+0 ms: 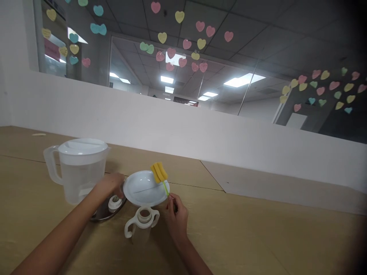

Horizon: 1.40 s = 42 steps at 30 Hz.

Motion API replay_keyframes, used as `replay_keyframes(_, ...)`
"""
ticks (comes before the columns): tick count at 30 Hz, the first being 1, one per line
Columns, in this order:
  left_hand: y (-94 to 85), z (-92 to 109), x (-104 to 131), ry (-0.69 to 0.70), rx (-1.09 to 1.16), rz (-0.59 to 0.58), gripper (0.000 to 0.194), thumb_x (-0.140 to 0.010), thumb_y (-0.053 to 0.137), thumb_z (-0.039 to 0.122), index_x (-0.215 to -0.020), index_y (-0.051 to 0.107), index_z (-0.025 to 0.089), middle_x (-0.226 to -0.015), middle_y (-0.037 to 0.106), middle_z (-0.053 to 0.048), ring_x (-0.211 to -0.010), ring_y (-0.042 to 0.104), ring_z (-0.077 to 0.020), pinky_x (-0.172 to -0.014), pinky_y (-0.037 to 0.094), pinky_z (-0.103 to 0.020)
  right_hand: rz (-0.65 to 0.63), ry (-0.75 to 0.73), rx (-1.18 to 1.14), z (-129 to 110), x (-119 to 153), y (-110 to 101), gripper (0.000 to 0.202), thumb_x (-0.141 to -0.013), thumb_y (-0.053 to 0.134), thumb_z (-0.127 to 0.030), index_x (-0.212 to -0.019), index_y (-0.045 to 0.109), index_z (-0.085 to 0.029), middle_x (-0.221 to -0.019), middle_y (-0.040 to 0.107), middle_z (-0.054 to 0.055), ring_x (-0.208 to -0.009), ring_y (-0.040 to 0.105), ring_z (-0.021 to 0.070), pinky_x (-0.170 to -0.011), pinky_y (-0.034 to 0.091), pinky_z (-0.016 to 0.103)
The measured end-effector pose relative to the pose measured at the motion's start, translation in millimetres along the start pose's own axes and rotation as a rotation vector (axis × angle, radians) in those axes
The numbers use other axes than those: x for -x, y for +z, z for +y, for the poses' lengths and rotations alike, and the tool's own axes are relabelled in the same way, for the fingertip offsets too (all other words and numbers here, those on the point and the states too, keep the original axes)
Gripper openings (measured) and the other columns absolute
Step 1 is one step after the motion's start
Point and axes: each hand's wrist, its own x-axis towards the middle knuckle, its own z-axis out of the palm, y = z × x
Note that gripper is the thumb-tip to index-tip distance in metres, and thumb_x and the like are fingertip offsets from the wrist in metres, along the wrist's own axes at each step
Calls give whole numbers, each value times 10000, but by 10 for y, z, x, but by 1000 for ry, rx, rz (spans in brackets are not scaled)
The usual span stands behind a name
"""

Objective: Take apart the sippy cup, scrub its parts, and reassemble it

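Observation:
My right hand (178,218) is closed round the green handle of a sponge bottle brush (159,172), its yellow sponge head raised over the right side of a white bowl (140,198). My left hand (114,183) reaches down at the bowl's left rim, above a dark round tray (104,215). Its fingers are mostly hidden, so whether they grip anything is unclear. A small white bottle part (115,204) lies on the tray below that hand. In front of the bowl stands a clear baby bottle (141,232) with two white handles and an open top.
A lidded clear plastic pitcher (83,168) stands on the left, close to my left forearm. The brown-covered table (258,229) meets a white wall (143,118) at the back. Above it is a window with heart-shaped sticky notes (179,16).

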Motion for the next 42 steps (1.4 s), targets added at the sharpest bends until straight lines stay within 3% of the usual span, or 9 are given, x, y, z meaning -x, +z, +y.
replay_keyframes(3, -141, 145, 208, 14, -58, 82, 301, -633, 628, 219, -922, 650, 139, -987, 658, -149, -941, 604, -297, -746, 446, -352, 1, 8, -3, 9, 2, 9, 362, -907, 394, -415, -855, 611, -130, -569, 515, -11, -504, 465, 113, -492, 364, 200)
replay_keyframes(6, -205, 415, 474, 236, 47, 41, 329, -765, 526, 422, -1004, 616, 215, -998, 649, -61, -884, 607, -210, -739, 431, -295, -5, 16, -3, 13, 4, 18, 361, -905, 396, -426, -854, 606, -136, -575, 513, -12, -509, 463, 114, -498, 367, 202)
replay_keyframes(9, -132, 695, 651, 446, 77, -115, 547, -599, 674, 542, -1054, 584, 253, -1006, 638, -29, -873, 603, -225, -698, 433, -286, -17, 46, -21, 6, 6, 13, 367, -907, 392, -435, -852, 600, -139, -574, 501, -16, -506, 455, 113, -496, 366, 201)
replay_keyframes(11, -42, 829, 684, 441, -21, -148, 637, -509, 761, 469, -1065, 572, 222, -950, 643, -39, -867, 603, -253, -689, 438, -300, -21, 59, -33, 1, 5, 4, 370, -910, 387, -437, -863, 600, -138, -579, 501, -14, -510, 456, 113, -497, 368, 201)
replay_keyframes(17, 16, 864, 643, 416, -101, -172, 468, -491, 787, 331, -899, 601, 196, -927, 625, -37, -844, 595, -248, -631, 428, -280, -21, 72, -41, 3, 2, -3, 363, -910, 391, -427, -872, 604, -136, -603, 523, -7, -532, 476, 117, -519, 379, 204)
replay_keyframes(24, -292, 574, 606, 433, 104, 226, 471, -579, 708, 301, -1034, 593, 262, -953, 534, -16, -907, 536, -207, -747, 408, -269, 94, -27, -85, -21, 40, -24, 303, -891, 438, -374, -1010, 585, -137, -707, 604, 20, -624, 566, 142, -578, 445, 224)
replay_keyframes(31, -236, 437, 288, 329, 234, 668, 465, -628, 676, 204, -1087, 604, 222, -892, 452, -31, -904, 498, -203, -801, 432, -300, -13, -328, -3, -45, 106, -11, 258, -879, 457, -198, -1096, 590, -150, -879, 667, 64, -723, 634, 142, -646, 502, 228)
replay_keyframes(36, -171, 405, 190, 292, 331, 800, 413, -667, 679, 218, -1075, 627, 260, -922, 405, -28, -834, 507, -164, -718, 452, -260, -16, -502, 72, -18, 50, -6, 296, -876, 444, -135, -1128, 600, -125, -626, 538, 1, -496, 478, 88, -464, 392, 188)
replay_keyframes(42, -135, 393, 176, 269, 105, 919, 397, -723, 605, 131, -1091, 626, 280, -929, 420, -52, -849, 491, -191, -717, 429, -282, -50, -685, 265, 38, 6, -28, 359, -880, 411, -96, -1196, 578, -110, -591, 493, -4, -459, 433, 78, -415, 323, 180)
